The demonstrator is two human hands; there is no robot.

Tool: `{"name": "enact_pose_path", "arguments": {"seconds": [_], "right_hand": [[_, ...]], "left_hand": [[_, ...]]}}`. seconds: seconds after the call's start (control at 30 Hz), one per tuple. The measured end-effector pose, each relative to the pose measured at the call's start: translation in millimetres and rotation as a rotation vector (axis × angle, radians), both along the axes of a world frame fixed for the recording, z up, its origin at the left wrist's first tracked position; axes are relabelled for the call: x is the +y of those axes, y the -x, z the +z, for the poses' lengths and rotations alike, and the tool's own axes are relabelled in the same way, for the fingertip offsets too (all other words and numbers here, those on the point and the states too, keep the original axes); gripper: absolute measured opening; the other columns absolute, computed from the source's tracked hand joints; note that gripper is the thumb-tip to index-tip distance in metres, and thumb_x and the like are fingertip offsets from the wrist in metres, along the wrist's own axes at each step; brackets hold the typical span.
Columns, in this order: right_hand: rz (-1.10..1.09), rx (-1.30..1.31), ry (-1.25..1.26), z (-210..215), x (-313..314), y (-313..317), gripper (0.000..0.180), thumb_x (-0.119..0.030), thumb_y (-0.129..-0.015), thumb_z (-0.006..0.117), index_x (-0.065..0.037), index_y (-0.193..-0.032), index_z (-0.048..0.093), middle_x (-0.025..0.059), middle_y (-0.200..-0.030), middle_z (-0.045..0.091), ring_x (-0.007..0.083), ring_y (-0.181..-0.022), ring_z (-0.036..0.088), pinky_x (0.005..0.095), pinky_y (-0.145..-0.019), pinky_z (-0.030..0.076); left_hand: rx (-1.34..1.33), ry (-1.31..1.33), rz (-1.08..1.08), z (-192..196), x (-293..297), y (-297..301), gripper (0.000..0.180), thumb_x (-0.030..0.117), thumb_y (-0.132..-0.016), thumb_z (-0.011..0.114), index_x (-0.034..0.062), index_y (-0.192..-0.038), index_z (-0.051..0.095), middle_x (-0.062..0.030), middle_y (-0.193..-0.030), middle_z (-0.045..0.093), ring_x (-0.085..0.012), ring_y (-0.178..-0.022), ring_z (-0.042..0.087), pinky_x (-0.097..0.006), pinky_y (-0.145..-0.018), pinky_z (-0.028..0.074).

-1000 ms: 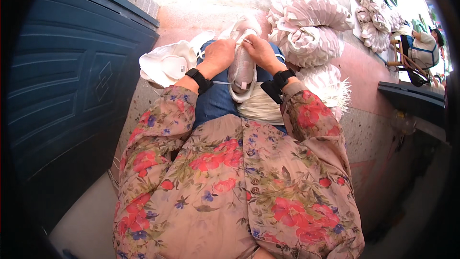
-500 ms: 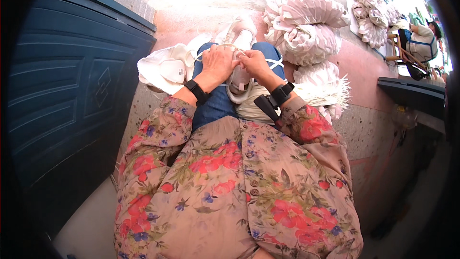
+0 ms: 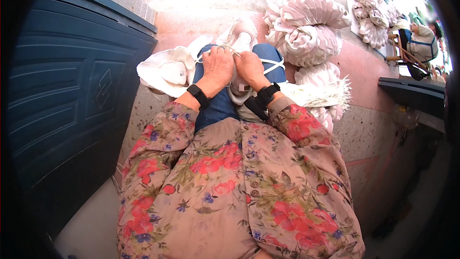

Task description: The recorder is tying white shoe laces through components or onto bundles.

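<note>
A white shoe lies on my lap between my knees, toe pointing away, over blue trousers. My left hand rests on the shoe's left side with fingers curled around a thin white lace. My right hand sits close beside it, fingers closed on the shoe's upper near the lace. Both wrists wear black bands. The middle of the shoe is hidden under my hands. A second white shoe lies in a white bag at my left knee.
A dark blue panelled door fills the left side. Bundles of white ruffled material are stacked on the pink step at right, more at far right. Another person sits on a chair at the far right.
The shoe has come down from upright to lying flatter on my lap. Both hands have closed together over its top, and the view has shifted slightly.
</note>
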State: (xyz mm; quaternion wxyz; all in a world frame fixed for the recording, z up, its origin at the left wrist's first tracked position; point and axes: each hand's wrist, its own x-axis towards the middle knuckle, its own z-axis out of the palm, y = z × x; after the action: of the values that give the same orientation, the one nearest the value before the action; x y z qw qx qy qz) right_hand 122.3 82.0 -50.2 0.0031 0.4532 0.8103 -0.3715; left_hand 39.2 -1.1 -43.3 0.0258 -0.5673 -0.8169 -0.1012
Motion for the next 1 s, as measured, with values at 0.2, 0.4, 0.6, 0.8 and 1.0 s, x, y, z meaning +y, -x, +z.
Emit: {"name": "enact_pose_path", "arguments": {"seconds": [0.2,0.4,0.6,0.8,1.0], "right_hand": [[-0.009,0.056,0.090,-6.7,6.4,0.6,0.034,-0.028,-0.078,0.051,0.003,-0.081,0.061,0.0255,-0.083,0.058,0.0390,-0.083,0.057,0.0434,-0.073,0.045],[0.057,0.087,0.150,-14.8,10.9,0.9,0.036,-0.027,-0.078,0.050,0.007,-0.080,0.060,0.0294,-0.082,0.057,0.0406,-0.083,0.056,0.0434,-0.072,0.045],[0.157,0.206,0.038,-22.1,17.8,2.2,0.035,-0.025,-0.079,0.047,0.008,-0.075,0.058,0.0287,-0.076,0.057,0.0416,-0.076,0.056,0.0449,-0.068,0.045],[0.515,0.241,0.100,26.4,23.4,-66.1,0.028,-0.022,-0.080,0.046,0.002,-0.071,0.055,0.0230,-0.071,0.055,0.0387,-0.070,0.054,0.0447,-0.063,0.041],[0.187,0.360,0.744,56.8,5.1,-125.5,0.022,-0.023,-0.087,0.048,-0.007,-0.072,0.050,-0.0049,-0.054,0.035,0.0032,-0.048,0.030,0.0200,-0.043,0.026]], "left_hand": [[-0.071,0.066,-0.019,0.3,5.7,1.9,0.017,0.016,-0.074,0.050,0.0058,-0.086,0.053,-0.0099,-0.087,0.055,-0.0276,-0.087,0.049,-0.043,-0.069,0.038],[-0.171,0.094,-0.072,-1.2,4.1,11.8,0.019,0.019,-0.076,0.049,0.0098,-0.091,0.055,-0.0079,-0.094,0.055,-0.0282,-0.090,0.049,-0.044,-0.070,0.039],[-0.249,0.056,-0.031,2.0,1.1,9.4,0.018,0.021,-0.075,0.053,0.0102,-0.088,0.058,-0.0068,-0.095,0.055,-0.0274,-0.091,0.049,-0.041,-0.072,0.040],[-0.118,-0.178,-0.169,31.3,-22.1,-10.7,0.021,0.020,-0.071,0.062,0.0134,-0.090,0.060,-0.0051,-0.105,0.052,-0.0275,-0.096,0.046,-0.040,-0.079,0.038],[-0.229,-0.189,-0.556,45.9,-7.0,-32.2,0.010,0.015,-0.070,0.059,0.0133,-0.081,0.058,-0.0054,-0.079,0.057,-0.0271,-0.087,0.052,-0.039,-0.075,0.039]]}}
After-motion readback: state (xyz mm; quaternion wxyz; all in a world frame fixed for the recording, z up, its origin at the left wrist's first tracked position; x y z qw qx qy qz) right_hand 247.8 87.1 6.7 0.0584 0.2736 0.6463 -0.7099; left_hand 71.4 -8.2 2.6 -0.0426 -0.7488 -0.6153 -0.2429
